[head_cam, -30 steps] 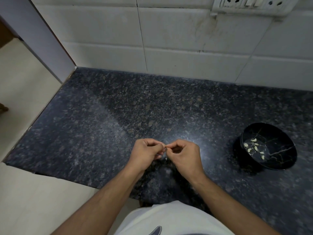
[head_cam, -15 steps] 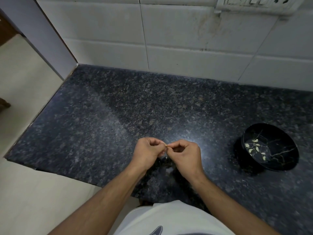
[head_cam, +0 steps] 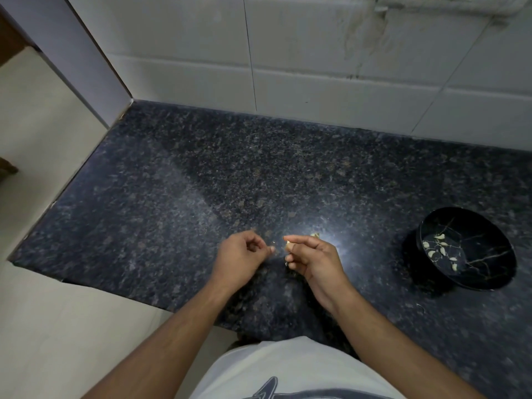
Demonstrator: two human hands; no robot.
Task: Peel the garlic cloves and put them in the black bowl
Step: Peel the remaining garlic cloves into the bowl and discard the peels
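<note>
My right hand (head_cam: 313, 262) pinches a small garlic clove (head_cam: 288, 246) between thumb and forefinger, while my left hand (head_cam: 240, 259) hangs just beside it, fingers loosely curled, holding nothing I can make out. Well off to my right on the dark granite counter (head_cam: 172, 197) sits the black bowl (head_cam: 466, 256), with several peeled cloves (head_cam: 442, 250) inside.

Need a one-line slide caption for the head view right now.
Hands apart over dark granite counter: right hand pinches a garlic clove, left hand curled, black bowl holding peeled cloves.

Garlic clove (head_cam: 288, 246), seemingly in right hand (head_cam: 312, 259)
</note>
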